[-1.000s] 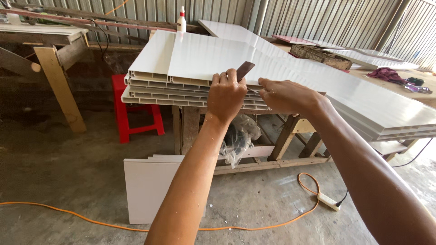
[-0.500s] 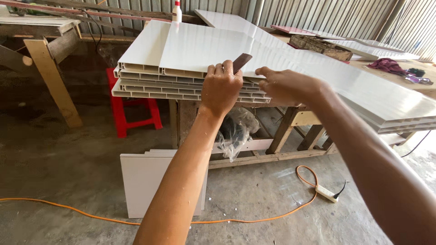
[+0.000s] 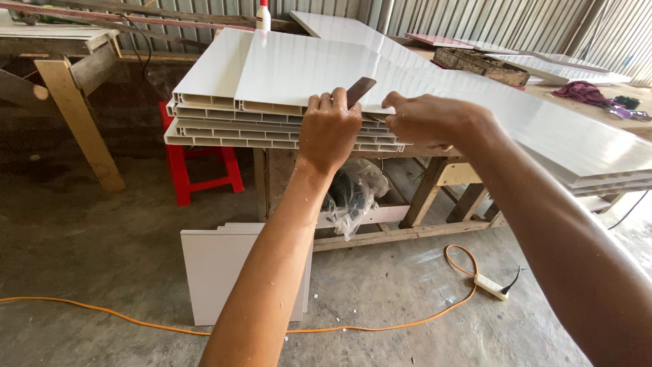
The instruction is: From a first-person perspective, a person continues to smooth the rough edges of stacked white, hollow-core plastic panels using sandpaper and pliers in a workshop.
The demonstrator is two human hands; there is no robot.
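White hollow-core plastic panels [image 3: 285, 71] lie stacked on a wooden tabletop [image 3: 435, 173], their cut ends with open cells facing the camera at about 9 o'clock of the hands. The left hand [image 3: 331, 129] rests on the near edge of the top panel, fingers curled shut around a small dark brown flat tool [image 3: 360, 89] whose blade sticks up and away toward 1 o'clock, lying against the panel's face. The right hand [image 3: 428, 122] sits just beside it at 3 o'clock, its fingers bent and pinching the same panel edge; how much lies between the fingertips cannot be told.

Under the tabletop, at 6 o'clock of the hands, hangs a crumpled clear plastic bag [image 3: 353, 194]. A red plastic stool [image 3: 200, 160] stands at 8 o'clock beneath the panel ends. White panel offcuts [image 3: 224, 272] lean near the floor, where an orange cable [image 3: 136, 319] runs to a white power strip [image 3: 490, 285]. A white glue bottle [image 3: 263, 15] stands at 11 o'clock, and a purple cloth [image 3: 584, 92] lies at 2 o'clock.
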